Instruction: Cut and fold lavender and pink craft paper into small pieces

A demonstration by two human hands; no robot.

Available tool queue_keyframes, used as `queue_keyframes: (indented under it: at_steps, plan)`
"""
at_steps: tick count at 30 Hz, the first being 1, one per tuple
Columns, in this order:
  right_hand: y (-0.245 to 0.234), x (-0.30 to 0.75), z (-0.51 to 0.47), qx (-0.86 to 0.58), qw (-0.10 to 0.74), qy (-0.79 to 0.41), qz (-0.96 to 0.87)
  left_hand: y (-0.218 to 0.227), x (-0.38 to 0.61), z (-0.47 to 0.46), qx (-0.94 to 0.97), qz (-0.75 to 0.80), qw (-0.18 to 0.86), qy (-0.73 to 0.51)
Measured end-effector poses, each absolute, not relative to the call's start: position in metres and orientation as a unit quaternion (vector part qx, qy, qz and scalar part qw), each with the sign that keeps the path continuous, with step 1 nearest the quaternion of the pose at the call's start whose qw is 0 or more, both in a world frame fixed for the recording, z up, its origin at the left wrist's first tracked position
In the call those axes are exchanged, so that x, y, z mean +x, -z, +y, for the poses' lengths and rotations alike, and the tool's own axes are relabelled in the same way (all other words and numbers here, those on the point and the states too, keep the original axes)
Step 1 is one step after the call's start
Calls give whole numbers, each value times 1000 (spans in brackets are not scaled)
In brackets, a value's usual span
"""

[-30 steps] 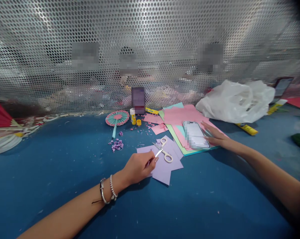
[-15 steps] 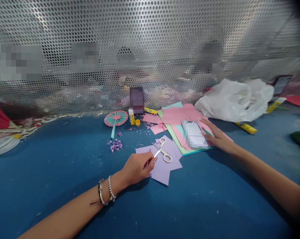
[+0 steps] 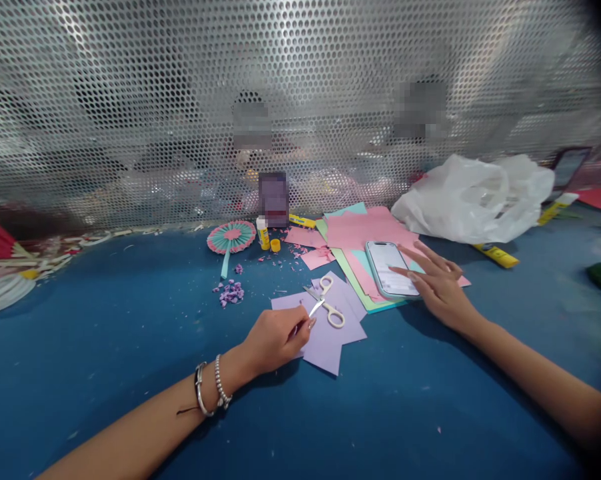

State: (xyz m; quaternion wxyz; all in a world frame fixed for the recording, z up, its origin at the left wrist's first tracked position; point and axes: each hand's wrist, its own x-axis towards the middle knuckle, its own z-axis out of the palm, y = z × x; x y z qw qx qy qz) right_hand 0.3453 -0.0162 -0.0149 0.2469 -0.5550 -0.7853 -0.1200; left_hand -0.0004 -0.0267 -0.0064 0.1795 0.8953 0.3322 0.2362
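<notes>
Phone (image 3: pixel 380 255) work seems to be the step in hand in the head view. Its flat, glossy screen is lit, and it lies face up right of centre on a stack of pink, mint and teal paper (image 3: pixel 358 227). The right hand (image 3: pixel 438 287) is spread, with one finger stretched out over the glass; whether the fingertip touches or hovers cannot be told. Any further move there would call for a light, exact fingertip and little push, since loose sheets underneath could slide.

The left hand (image 3: pixel 280 337) is curled, its fingertips by one blade of the scissors (image 3: pixel 322 301); whether it pinches that blade or something hidden cannot be told. The scissors have slim metal blades, set apart, and cream looped handles. They lie on matte lilac sheets (image 3: pixel 350 330), square-cornered and overlapping like a star.

Farther left on the smooth blue bench (image 3: pixel 380 400) are a small heap of crumpled purple scraps (image 3: pixel 231 293) and a round pleated paper fan (image 3: pixel 232 237), teal with a pink rim and centre. Beside the fan stands a yellow-and-white glue stick (image 3: pixel 263 239). A thin, wrinkled plastic bag (image 3: pixel 465 200) sits far right, before a perforated metal panel (image 3: pixel 300 67).
</notes>
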Motion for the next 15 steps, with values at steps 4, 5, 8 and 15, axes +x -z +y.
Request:
queue_keyframes:
  at_steps: [4, 5, 8, 15]
  plan:
    - [16, 342, -16, -552, 206, 133, -797, 6, 0, -26, 897, 326, 178, -239]
    - [16, 342, -16, -553, 201, 134, -797, 6, 0, -26, 898, 324, 177, -240]
    - [15, 342, -16, -552, 200, 140, -798, 5, 0, -26, 898, 323, 178, -239]
    - [12, 351, -16, -543, 210, 156, -798, 4, 0, -27, 899, 324, 177, -236]
